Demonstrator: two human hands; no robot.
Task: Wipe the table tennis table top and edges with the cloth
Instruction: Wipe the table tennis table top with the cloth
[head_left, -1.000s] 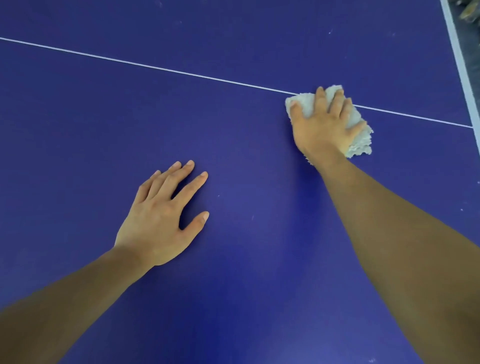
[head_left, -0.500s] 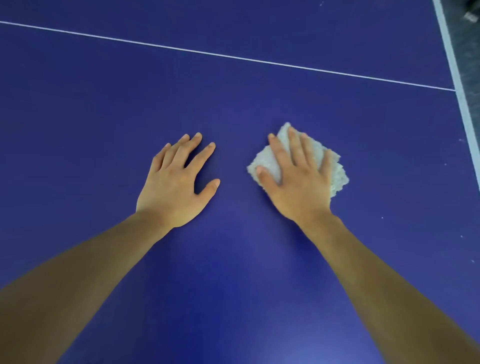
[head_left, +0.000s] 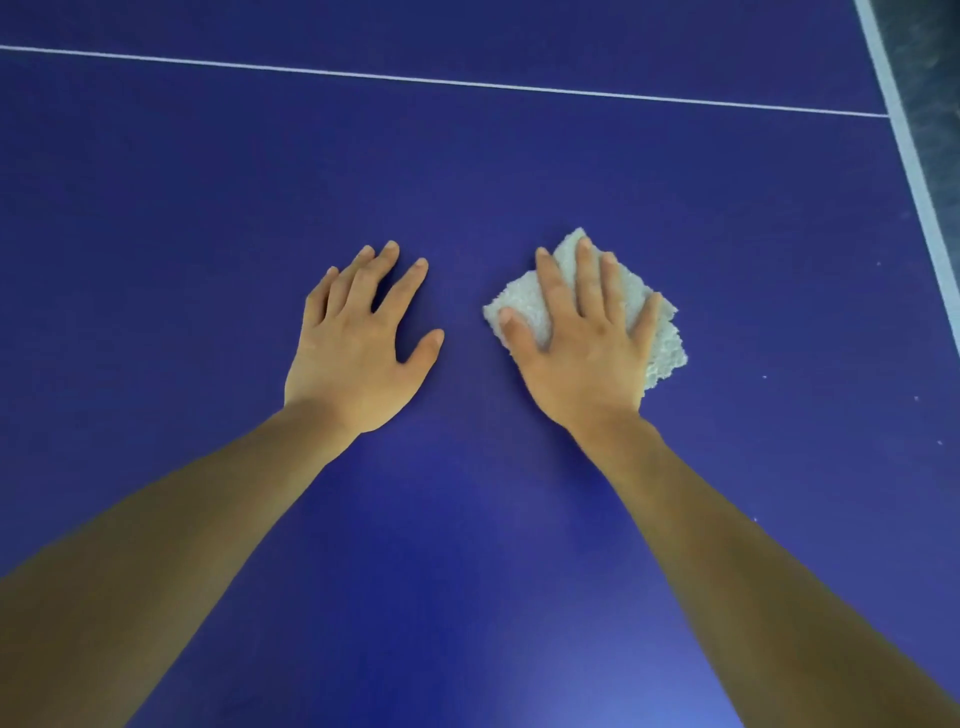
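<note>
My right hand (head_left: 582, 353) lies flat on the white terry cloth (head_left: 662, 348), fingers straight and spread, pressing it down rather than clutching it. The cloth is folded into a small pad and sits on the blue counter (head_left: 467, 519) near the middle of my view, poking out past the fingertips and on the little-finger side. My left hand (head_left: 358, 343) is also flat and relaxed, holding nothing, resting on the bare surface just beside the right as a brace.

I judge this to be mid-stroke on the top surface, with the edges not yet reached. To do it well, I would press through the palm so the whole pad stays in contact, and run long overlapping passes rather than short dabs. A few pale specks (head_left: 763, 376) lie to the right, between the cloth and the white edge stripe (head_left: 914, 171), so I would carry the next pass that way and sweep them off towards the dark floor (head_left: 930, 78). The strip beyond the thin white line (head_left: 467, 83) looks like a long reach, so I would lean on the left hand for it. The pad could unfold under a hard push, so I would watch its loose corner.
</note>
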